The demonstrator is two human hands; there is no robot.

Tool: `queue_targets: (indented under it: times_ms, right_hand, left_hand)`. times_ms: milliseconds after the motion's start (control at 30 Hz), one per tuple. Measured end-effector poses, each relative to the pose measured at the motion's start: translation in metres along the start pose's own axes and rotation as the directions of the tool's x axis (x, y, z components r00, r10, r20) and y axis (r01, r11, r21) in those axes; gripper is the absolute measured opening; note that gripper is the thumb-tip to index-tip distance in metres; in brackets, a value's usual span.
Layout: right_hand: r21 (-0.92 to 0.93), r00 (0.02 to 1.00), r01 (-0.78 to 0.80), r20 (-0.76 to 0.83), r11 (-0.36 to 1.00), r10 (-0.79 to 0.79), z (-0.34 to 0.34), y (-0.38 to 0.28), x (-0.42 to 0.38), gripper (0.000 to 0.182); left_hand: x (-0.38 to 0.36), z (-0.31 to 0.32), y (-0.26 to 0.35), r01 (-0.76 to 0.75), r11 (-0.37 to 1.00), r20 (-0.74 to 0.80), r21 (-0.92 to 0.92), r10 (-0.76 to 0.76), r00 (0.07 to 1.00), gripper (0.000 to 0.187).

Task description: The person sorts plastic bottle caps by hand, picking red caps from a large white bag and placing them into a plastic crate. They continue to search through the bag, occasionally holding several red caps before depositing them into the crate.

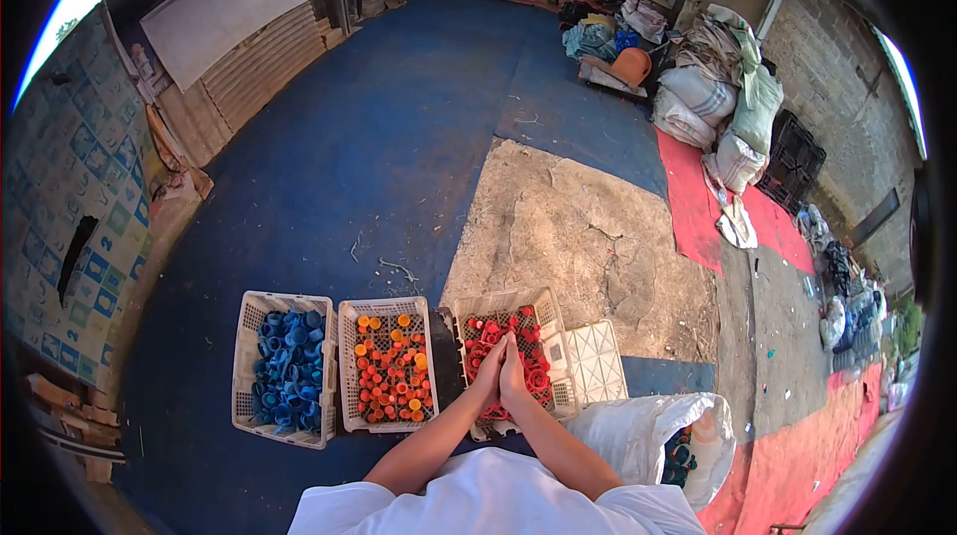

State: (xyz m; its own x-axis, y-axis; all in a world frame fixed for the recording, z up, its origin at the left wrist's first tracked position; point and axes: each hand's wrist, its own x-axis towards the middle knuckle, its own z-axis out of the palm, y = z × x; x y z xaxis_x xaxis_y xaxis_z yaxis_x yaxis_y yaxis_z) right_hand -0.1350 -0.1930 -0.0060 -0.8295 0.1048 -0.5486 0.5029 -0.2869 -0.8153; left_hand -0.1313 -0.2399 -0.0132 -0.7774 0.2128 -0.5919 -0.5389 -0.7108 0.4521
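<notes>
Both hands are pressed palm to palm above a crate [561, 375] of red plastic caps [536, 378]. My left hand [488, 372] and my right hand [513, 373] have straight fingers pointing forward, and nothing shows between them. To the left stands a crate [348, 365] of orange and yellow caps [394, 375]. Farther left, another crate [244, 365] holds blue caps [291, 365]. A white sack [618, 430] lies open to the right of my forearms, with dark green caps [681, 460] inside.
A white lattice tray [596, 360] lies right of the red caps. Stuffed sacks [703, 96] are piled at the back right, near a black crate [793, 158]. Blue sheeting [329, 156] and red sheeting [688, 196] cover parts of the floor. A tiled panel [80, 186] stands at left.
</notes>
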Motion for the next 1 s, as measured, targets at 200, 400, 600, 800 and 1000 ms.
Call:
queue_targets:
  times_ms: [200,400,600,800,1000]
  right_hand:
    - [0.068,0.986,-0.133,0.113,0.989,0.125,-0.022,0.02,0.007,0.081]
    - [0.197,0.964,-0.243,0.155,0.95,0.214,-0.059,0.033,-0.002,0.085]
    - [-0.149,0.992,-0.01,0.119,0.989,0.028,-0.067,0.06,-0.05,0.088]
    - [-0.714,0.931,0.264,0.014,0.649,-0.364,-0.149,0.124,0.007,0.077]
    - [-0.139,0.854,0.138,-0.485,0.981,-0.19,-0.245,0.064,-0.06,0.062]
  left_hand:
    - [-0.036,0.012,0.006,-0.022,0.999,0.013,0.042,0.021,1.0,0.062]
    - [-0.068,0.014,-0.02,-0.075,0.972,0.212,0.223,0.027,0.977,0.068]
    - [0.015,-0.087,-0.123,0.121,0.94,0.294,-0.32,-0.023,0.955,0.073]
    - [-0.069,0.0,-0.092,0.276,0.961,0.246,0.007,-0.27,0.931,0.088]
    - [-0.097,0.043,-0.109,0.299,0.94,0.449,0.164,-0.341,0.826,0.073]
